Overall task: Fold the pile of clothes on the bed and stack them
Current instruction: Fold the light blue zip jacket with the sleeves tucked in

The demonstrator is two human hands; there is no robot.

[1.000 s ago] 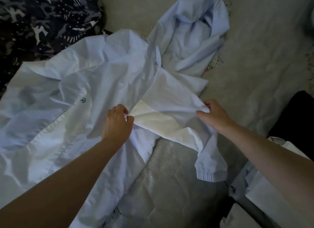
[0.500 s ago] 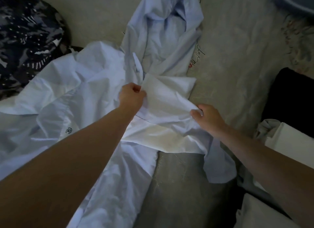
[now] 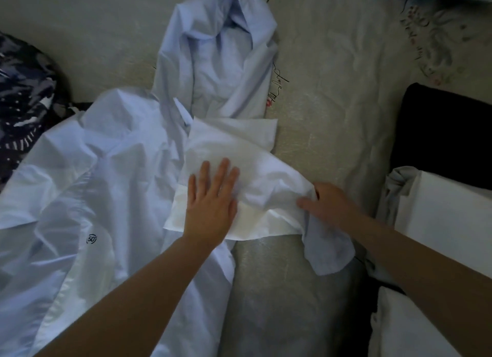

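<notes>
Pale blue hooded jacket [image 3: 111,186] spread on the bed [image 3: 332,111], hood [image 3: 218,50] pointing away, small "50" logo [image 3: 91,239] on the near-left panel. White folded section [image 3: 239,154] lies across its right side. Left hand [image 3: 211,199] flat on that section, fingers straight, pressing. Right hand [image 3: 328,203] pinches the fabric edge just beside it. Dark patterned garment [image 3: 24,103] far left. Folded white stack [image 3: 439,212] and black item [image 3: 447,124] right.

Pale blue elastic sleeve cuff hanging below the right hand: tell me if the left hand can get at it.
Probably yes. The left hand lies flat and open on the white folded fabric, holding nothing; the pale blue elastic sleeve cuff lies uncovered nearby, past the right hand.
</notes>
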